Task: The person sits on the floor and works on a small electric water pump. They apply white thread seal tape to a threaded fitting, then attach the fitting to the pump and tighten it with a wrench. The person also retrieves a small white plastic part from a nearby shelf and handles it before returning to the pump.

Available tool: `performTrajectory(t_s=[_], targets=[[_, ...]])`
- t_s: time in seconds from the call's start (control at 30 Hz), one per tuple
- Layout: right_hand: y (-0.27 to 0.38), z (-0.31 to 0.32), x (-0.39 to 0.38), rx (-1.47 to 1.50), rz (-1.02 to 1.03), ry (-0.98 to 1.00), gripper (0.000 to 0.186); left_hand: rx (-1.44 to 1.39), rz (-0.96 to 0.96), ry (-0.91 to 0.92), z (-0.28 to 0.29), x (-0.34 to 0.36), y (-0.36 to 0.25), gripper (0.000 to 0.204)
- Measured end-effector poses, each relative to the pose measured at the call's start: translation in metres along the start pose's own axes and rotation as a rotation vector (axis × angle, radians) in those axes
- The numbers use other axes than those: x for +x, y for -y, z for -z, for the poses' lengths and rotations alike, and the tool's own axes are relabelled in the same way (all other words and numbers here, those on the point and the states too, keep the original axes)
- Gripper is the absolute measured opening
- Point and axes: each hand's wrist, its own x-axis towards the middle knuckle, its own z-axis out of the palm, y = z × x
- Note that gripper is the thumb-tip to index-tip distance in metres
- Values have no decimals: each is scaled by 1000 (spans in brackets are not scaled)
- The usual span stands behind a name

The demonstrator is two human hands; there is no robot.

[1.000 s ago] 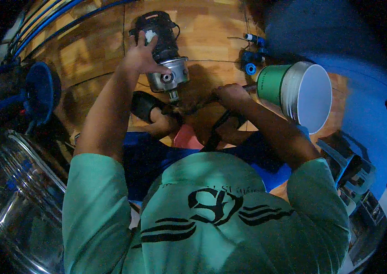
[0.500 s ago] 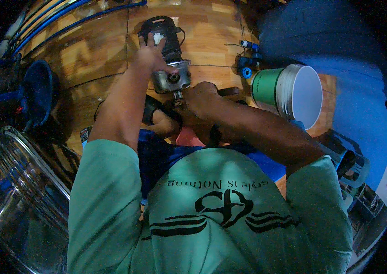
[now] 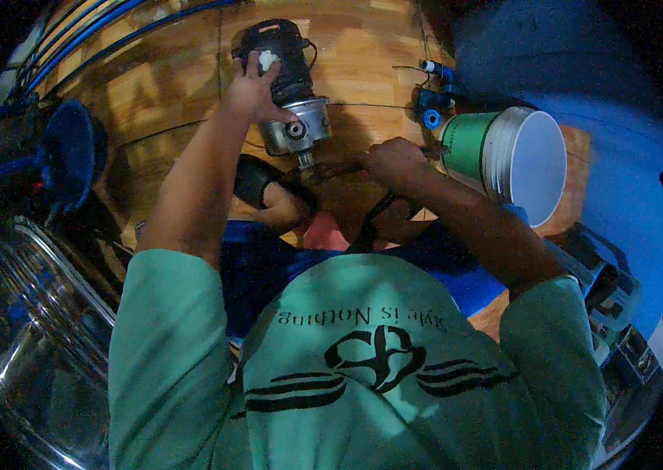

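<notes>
Nearest is the person's green T-shirt (image 3: pixel 363 290) with dark print across the chest, and beyond it dark blue shorts (image 3: pixel 269 262). To the lower left stands a shiny, ribbed metal vessel (image 3: pixel 41 313); a pale blue plastic case (image 3: pixel 621 290) sits to the right. A pink thing (image 3: pixel 325 233), too dim to identify, shows between the bent legs, and a dark sandal (image 3: pixel 252 182) is on the foot at left.

Just beyond the feet, the right hand (image 3: pixel 396 164) is clenched around the handle of a dark wrench-like tool (image 3: pixel 343 168). The tool's other end reaches the short metal fitting (image 3: pixel 305 160) on the near end of a motor pump; whether it grips the fitting is too dark to tell. The pump (image 3: pixel 308 121) lies on the wood-patterned floor (image 3: pixel 374 63), its silver head toward the person and its black motor housing (image 3: pixel 288 66) farther off. The left hand (image 3: pixel 253 94) lies spread over its left side, thumb on the head beside a round port, fingers splayed across the housing.

To the right, a green-and-white bucket (image 3: pixel 470 145) rests on its side, mouth facing right. Just beyond it are blue pipe fittings (image 3: pixel 435 98). Blue pipes (image 3: pixel 112 31) run along the far left.
</notes>
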Motion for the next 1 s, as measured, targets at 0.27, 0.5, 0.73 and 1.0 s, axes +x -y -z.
performTrajectory(t_s=[0.27,0.5,0.73,1.0], targets=[[-36,-45,21,425,-109,-108,33,-103,-6,-19,-14,-1,12,134],[-63,-71,42,207,139,-106,34,-116,-8,32,-5,0,5,137],[-4,-15,-20,134,130,-197,27,-31,-19,-64,-11,0,6,133],[52,52,-37,77,48,52,39,-17,18,-14,3,-6,-1,130]])
